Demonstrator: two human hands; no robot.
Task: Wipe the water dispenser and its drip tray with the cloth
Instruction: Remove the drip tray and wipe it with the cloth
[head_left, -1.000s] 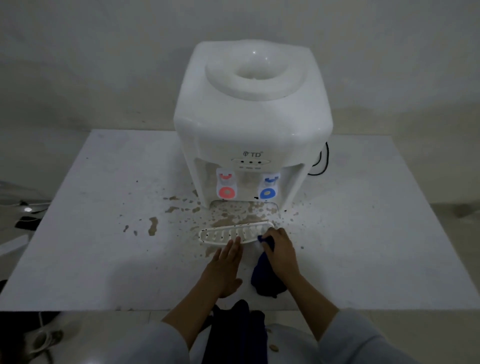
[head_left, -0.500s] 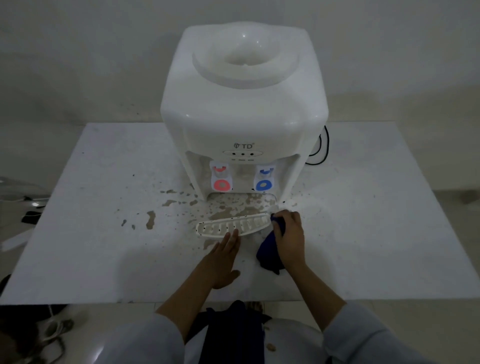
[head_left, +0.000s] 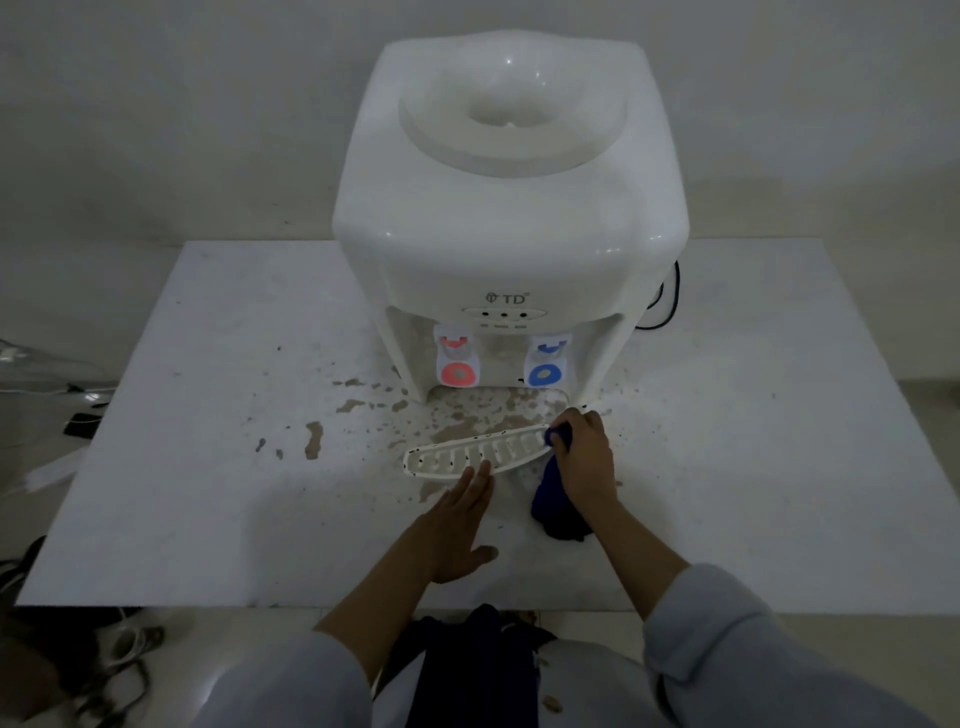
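Observation:
A white water dispenser (head_left: 511, 223) with a red tap and a blue tap stands at the back of a white table (head_left: 197, 467). Its slotted white drip tray (head_left: 467, 457) lies loose on the table in front of it, slanted, among brown stains. My right hand (head_left: 584, 457) grips a dark blue cloth (head_left: 558, 501) and holds a fold of it against the tray's right end. My left hand (head_left: 457, 519) lies flat with straight fingers, its fingertips touching the tray's near edge.
Brown spots and smears (head_left: 314, 439) spread over the table left of and under the taps. A black power cord (head_left: 667, 306) loops behind the dispenser's right side. Dark clutter and cables (head_left: 78, 421) lie on the floor at the left.
My right hand with the cloth has slid further along to the tray's far right end. The camera has moved closer and tilted, so the dispenser looms larger. My left hand stays at the tray.

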